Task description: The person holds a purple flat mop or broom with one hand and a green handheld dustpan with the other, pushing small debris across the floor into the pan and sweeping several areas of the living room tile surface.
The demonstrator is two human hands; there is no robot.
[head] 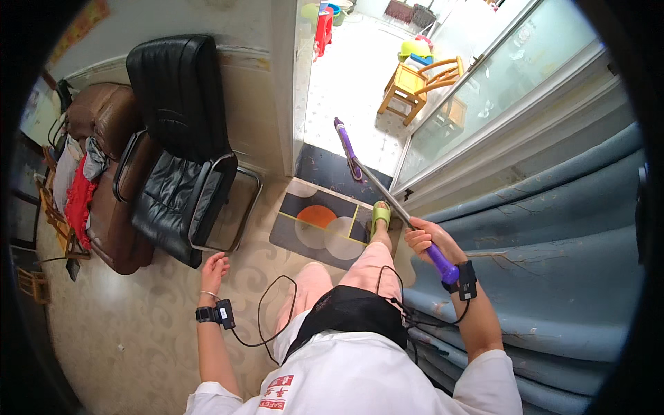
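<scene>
My right hand (431, 240) is closed around the metal pole of a mop with a purple grip (440, 263), whose end lies along my wrist. The pole runs forward and left to a narrow purple mop head (346, 148), which spans the dark threshold and the white tiled floor. Beside my left thigh, my left hand (215, 270) hangs empty with loosely curled fingers. A green slipper (381, 220) is on my right foot, at the edge of the patterned mat (316, 224). My left foot is hidden.
A black armchair (171, 192) and a brown leather sofa (111, 228) stand at left. Blue curtains (560, 249) hang close at right, by a glass sliding door (498, 93). Through the doorway are a wooden chair (407, 83) and a red stool (324, 28).
</scene>
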